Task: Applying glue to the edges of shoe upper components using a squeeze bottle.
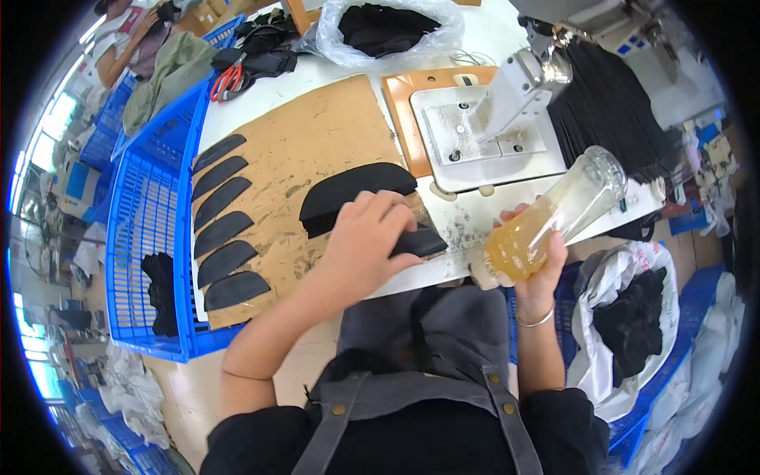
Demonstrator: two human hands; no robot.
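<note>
My right hand (546, 273) is wrapped round a clear bottle (554, 210) of yellow liquid. The bottle is tilted, its base up to the right and a pale, brush-like tip at its lower left end. My left hand (366, 237) rests over the board's right edge with thumb and fingers apart. Just beyond its fingers lies a small black curved piece (423, 242), partly hidden by the hand. Behind the hand sits a stack of black half-round pieces (356, 190). Several similar black pieces (229, 229) lie in a column down the left side of the brown cardboard (289, 127).
A white sewing-machine-like device (514, 99) stands at the back right, beside black strips (606, 107). A blue crate (150, 214) borders the table's left. Red-handled scissors (228, 81) and a plastic bag of black pieces (388, 32) lie behind. Another person (127, 39) is far left.
</note>
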